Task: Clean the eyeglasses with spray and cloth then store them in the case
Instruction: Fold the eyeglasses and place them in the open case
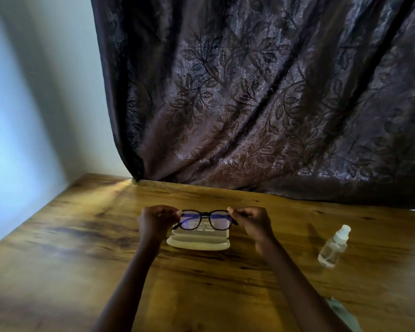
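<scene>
The eyeglasses [205, 219] look light and thin-framed. They seem stiff across the front but easy to twist at the hinges, and the lenses would smudge or scratch readily, so the outer corners of the frame are the sensible place to take hold. That is where they are held. The left hand [155, 219] and right hand [252, 220] each pinch one end, fingers [231, 210] curled on the frame, with the lenses untouched between them. The pair hangs just above the pale case [198, 243] on the tabletop [82, 236]. The spray bottle [333, 248] stands well apart to the right.
</scene>
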Action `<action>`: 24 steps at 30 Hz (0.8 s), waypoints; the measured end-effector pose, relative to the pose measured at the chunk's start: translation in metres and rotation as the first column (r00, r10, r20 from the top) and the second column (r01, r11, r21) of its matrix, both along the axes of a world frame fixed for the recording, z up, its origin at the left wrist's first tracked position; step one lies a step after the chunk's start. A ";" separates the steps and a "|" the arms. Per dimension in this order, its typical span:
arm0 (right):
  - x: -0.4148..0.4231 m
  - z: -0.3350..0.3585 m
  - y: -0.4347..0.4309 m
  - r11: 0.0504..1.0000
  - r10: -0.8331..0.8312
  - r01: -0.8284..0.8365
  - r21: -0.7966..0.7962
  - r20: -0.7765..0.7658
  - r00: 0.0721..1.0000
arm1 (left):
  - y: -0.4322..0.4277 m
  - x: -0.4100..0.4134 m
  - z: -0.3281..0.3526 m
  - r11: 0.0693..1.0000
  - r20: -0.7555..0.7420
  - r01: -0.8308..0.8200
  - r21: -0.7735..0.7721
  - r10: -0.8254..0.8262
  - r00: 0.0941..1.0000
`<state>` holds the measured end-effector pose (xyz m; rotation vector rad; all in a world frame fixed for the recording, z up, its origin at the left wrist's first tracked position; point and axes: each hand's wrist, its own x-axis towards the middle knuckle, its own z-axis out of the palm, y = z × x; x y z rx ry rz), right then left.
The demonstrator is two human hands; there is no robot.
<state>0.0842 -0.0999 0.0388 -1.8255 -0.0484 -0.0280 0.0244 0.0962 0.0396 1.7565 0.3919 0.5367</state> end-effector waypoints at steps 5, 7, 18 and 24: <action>0.005 -0.031 0.008 0.980 -0.064 0.059 -0.190 -0.021 0.998 | 0.003 0.007 -0.028 0.997 -0.148 -0.039 0.073 0.050 0.988; 0.003 -0.039 0.008 0.968 -0.065 0.060 -0.245 -0.011 0.998 | 0.002 0.008 -0.034 0.990 -0.184 -0.056 0.128 0.079 0.980; -0.016 -0.058 0.016 0.934 -0.072 0.107 -0.342 0.114 0.991 | -0.002 -0.004 -0.043 0.953 -0.168 -0.037 0.301 0.091 0.982; -0.025 -0.065 0.023 0.958 -0.114 0.142 -0.251 0.119 0.986 | -0.003 -0.010 -0.045 0.951 -0.089 -0.062 0.304 0.093 0.992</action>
